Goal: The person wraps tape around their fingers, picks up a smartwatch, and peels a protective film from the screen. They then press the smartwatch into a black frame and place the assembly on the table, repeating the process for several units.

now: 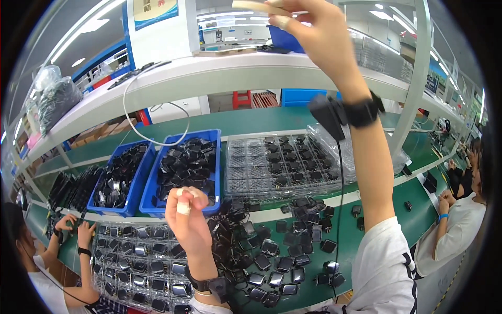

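Observation:
My left hand is raised in front of a blue bin, its fingers curled in against the thumb. Pale covers wrap some fingertips; whatever the fingers may hold is hidden. High at the top edge is my right hand, with the thumb and a pale-covered finger stretched apart to the left; part of it is cut off. Dark straps with small black boxes circle both wrists. Below and between the arms, small glossy black square units lie loose on the green bench. A clear compartment tray of similar units stands left of my left forearm.
Two blue bins heaped with black pieces stand behind, beside stacked clear trays. A white shelf crosses above the bench with a hanging white cable. People sit at left and right.

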The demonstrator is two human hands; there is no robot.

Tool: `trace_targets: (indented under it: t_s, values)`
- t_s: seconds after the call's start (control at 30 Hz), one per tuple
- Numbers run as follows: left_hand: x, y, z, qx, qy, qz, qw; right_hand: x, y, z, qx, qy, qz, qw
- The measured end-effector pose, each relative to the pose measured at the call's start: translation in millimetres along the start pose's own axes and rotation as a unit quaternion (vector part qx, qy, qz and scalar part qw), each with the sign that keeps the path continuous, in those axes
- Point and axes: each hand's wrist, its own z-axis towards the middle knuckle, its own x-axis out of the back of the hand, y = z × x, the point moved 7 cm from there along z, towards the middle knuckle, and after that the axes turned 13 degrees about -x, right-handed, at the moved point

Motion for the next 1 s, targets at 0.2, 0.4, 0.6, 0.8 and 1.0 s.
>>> trace_targets:
  t_s: [0.2, 0.4, 0.6, 0.8, 1.0]
  values:
    - [22.8, 24.3, 4.8, -0.035, 0.020, 0.010, 0.999, 14.1, 66.2, 68.6, 0.024, 0.069, -0.204, 0.976]
    - [26.5, 35.9, 3.2, -0.037, 0.043, -0.047, 0.997, 90.2, 4.7, 7.0, -0.032, 0.127, -0.105, 0.986]
    - [-16.8, 19.3, 3.4, -0.007, -0.070, -0.047, 0.996, 156.8, -59.0, -149.6, -0.008, -0.002, -0.157, 0.987]
    - [-83.2, -6.6, -44.7, 0.073, -0.231, 0.045, 0.969, 158.9, -6.5, -362.6, -0.313, -0.246, -0.190, 0.898]
    - [-165.2, -63.4, -198.1, 0.268, -0.554, 0.120, 0.779, 155.2, 10.3, -495.0, -0.444, -0.230, -0.138, 0.855]
